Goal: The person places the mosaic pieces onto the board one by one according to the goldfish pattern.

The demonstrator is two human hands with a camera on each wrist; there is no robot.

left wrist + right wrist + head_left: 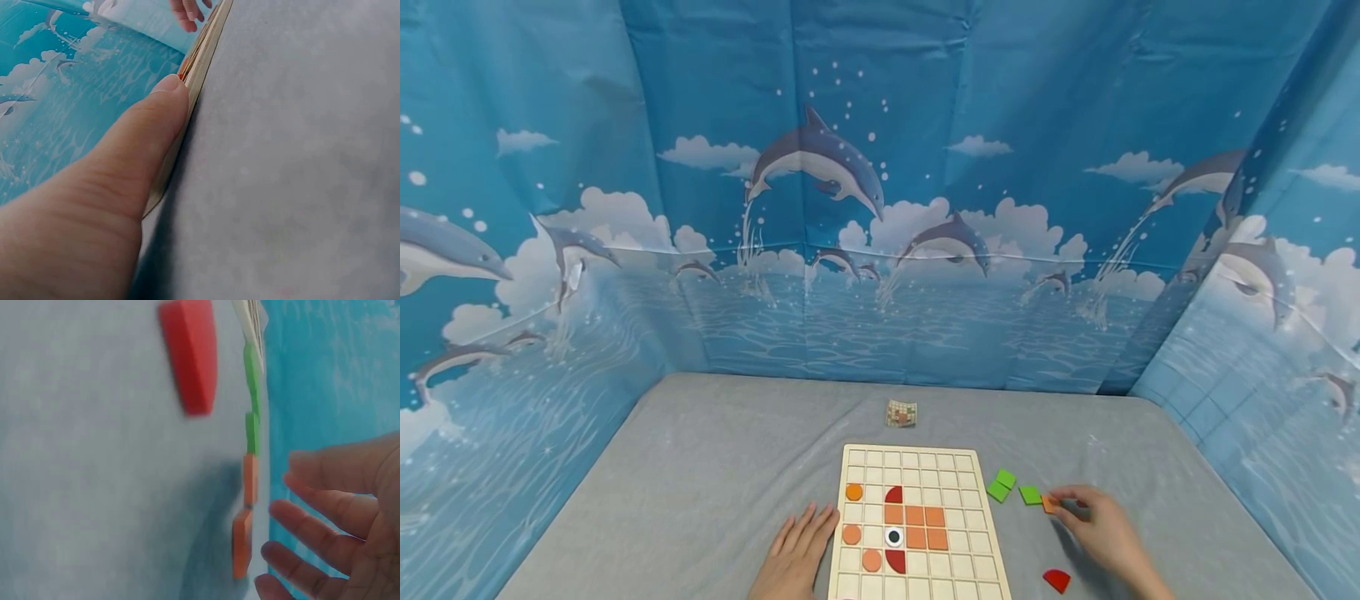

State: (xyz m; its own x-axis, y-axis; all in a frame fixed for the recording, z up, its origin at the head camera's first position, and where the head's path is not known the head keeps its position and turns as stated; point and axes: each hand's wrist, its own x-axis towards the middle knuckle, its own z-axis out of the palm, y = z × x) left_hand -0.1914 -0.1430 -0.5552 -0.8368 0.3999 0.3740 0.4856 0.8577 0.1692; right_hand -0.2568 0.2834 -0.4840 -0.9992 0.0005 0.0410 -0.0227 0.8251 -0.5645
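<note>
A cream gridded board [857,587] lies on the grey cloth with orange squares [915,515], orange discs [851,534], red quarter-circles [895,561] and a black-and-white eye disc [893,537] in its cells. My left hand [797,554] rests flat at the board's left side; in the left wrist view its thumb [164,100] lies along the board's edge. To the right, my right hand [1101,532] reaches over a loose orange square [1049,503]. In the right wrist view two orange tiles [250,480] lie on the cloth, with the fingers [312,528] spread apart and nothing between them.
Green squares [1000,485] and another green tile [1030,496] lie right of the board. A red quarter-circle [1057,580] sits nearer me. Behind the board is a small picture card [901,413]. Dolphin-printed curtains [880,333] enclose the table.
</note>
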